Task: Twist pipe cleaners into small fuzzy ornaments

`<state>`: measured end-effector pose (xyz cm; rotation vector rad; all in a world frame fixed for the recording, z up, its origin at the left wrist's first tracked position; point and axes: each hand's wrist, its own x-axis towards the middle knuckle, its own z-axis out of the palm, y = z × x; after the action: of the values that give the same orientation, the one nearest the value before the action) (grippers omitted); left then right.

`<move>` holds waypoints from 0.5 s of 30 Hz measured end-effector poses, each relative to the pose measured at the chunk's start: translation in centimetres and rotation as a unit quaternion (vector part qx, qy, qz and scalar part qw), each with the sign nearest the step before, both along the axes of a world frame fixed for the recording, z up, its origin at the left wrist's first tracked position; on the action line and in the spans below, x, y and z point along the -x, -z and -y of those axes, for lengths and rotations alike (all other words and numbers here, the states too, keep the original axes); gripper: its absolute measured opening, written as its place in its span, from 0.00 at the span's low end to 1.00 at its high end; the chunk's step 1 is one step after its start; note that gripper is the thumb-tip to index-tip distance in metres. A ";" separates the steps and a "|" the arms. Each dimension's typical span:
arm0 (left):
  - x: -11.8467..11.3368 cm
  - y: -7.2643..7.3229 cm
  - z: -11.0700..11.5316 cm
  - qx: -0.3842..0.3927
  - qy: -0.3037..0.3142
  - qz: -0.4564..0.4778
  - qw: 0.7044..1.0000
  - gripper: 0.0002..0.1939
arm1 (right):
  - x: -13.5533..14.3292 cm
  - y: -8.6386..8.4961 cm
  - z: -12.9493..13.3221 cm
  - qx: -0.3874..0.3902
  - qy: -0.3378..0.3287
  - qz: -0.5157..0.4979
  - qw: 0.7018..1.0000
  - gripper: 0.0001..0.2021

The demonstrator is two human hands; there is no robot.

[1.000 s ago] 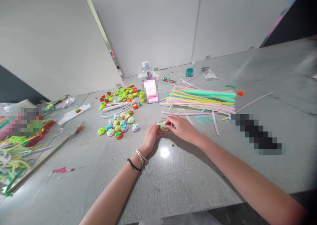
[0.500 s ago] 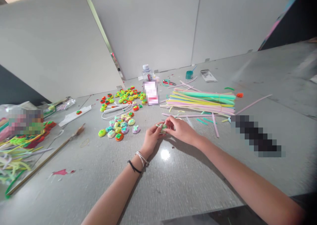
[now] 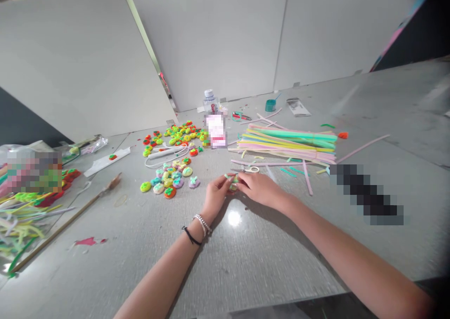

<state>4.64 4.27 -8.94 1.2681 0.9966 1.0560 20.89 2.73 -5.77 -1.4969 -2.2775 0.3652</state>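
Note:
My left hand and my right hand meet over the middle of the table, their fingertips pinching a small light green pipe-cleaner piece from both sides. The fingers hide much of its shape. Just beyond my right hand lies a pair of scissors with pale handles. Left of my hands sits a cluster of small round pipe-cleaner ornaments in pastel colours, some topped with green. Past the right hand rests a bundle of pipe cleaners in pink, yellow and mint.
Behind the cluster are a white corded tool and a pile of yellow and orange ornaments. A bottle stands near the grey partition. A long wooden stick lies left; a teal jar stands at the back.
My right hand has lowered and its fingers have drawn closer around the green piece. The scissors behind it show more fully now. The view has shifted slightly.

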 end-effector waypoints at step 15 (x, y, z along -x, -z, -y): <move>0.5 -0.7 -0.1 0.039 0.074 -0.011 0.996 0.21 | -0.7 -1.2 0.3 -0.115 -0.101 0.052 0.987 0.09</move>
<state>4.19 4.34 -8.29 1.2726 0.9372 0.8830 21.64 2.42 -4.52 -1.2018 -2.4649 0.0756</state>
